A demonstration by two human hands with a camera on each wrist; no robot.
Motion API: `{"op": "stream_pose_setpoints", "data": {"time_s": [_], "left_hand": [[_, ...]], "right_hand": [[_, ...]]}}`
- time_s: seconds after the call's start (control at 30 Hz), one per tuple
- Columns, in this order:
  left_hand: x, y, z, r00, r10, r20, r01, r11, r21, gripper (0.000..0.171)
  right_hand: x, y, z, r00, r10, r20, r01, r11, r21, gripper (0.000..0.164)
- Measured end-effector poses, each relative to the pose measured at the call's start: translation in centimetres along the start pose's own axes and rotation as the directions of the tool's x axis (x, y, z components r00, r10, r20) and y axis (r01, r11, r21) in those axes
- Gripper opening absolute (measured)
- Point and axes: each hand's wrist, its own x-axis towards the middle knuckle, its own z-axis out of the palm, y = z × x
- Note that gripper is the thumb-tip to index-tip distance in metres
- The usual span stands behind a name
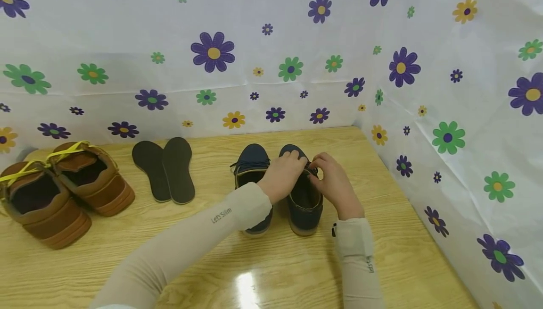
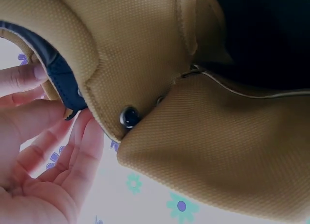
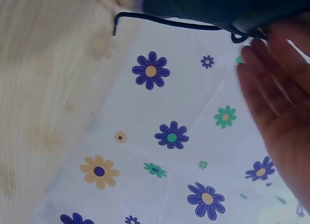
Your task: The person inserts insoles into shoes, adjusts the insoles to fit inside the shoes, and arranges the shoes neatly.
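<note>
Two navy lace-up shoes stand side by side on the wooden surface, toes toward the back: a left navy shoe (image 1: 253, 154) and a right navy shoe (image 1: 306, 205). My left hand (image 1: 285, 173) reaches across the left shoe to the front of the right one. Its fingertips pinch a navy edge with tan lining (image 2: 63, 83) in the left wrist view. My right hand (image 1: 337, 184) is at the right shoe's outer side, thumb and forefinger pinching at the laces. A dark shoelace (image 3: 179, 24) trails from there in the right wrist view. Exact fingertip contact is partly hidden.
Brown shoes (image 1: 91, 179) with yellow laces stand at the far left. Two black insoles (image 1: 178, 170) lie overlapping between them and the navy pair. A flower-printed white sheet (image 1: 254, 73) rises at the back and along the right side of the wooden surface (image 1: 271, 276).
</note>
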Motion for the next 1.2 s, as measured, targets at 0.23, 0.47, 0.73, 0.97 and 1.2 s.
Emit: {"op": "stream_pose_setpoints", "data": {"time_s": [0.23, 0.47, 0.73, 0.97, 1.2], "left_hand": [[0.2, -0.1, 0.1, 1.0, -0.031, -0.003, 0.031, 1.0, 0.003, 0.027], [0.2, -0.2, 0.2, 0.997, -0.072, -0.022, 0.072, 0.997, 0.013, 0.03], [0.0, -0.2, 0.1, 0.996, -0.086, -0.014, 0.085, 0.995, -0.055, 0.028], [-0.3, -0.2, 0.2, 0.997, -0.074, -0.029, 0.073, 0.997, -0.033, 0.019], [-0.6, -0.3, 0.3, 0.998, -0.06, -0.031, 0.059, 0.998, -0.016, 0.017]], "right_hand": [[-0.3, 0.6, 0.5, 0.989, -0.09, -0.119, 0.081, 0.994, -0.079, 0.009], [0.3, 0.7, 0.4, 0.97, -0.176, -0.168, 0.149, 0.976, -0.159, 0.008], [0.4, 0.9, 0.7, 0.954, -0.212, -0.21, 0.172, 0.965, -0.196, 0.009], [0.0, 1.3, 1.1, 0.943, -0.246, -0.223, 0.204, 0.959, -0.195, 0.009], [-0.1, 1.5, 1.7, 0.957, -0.214, -0.196, 0.171, 0.961, -0.217, 0.017]]}}
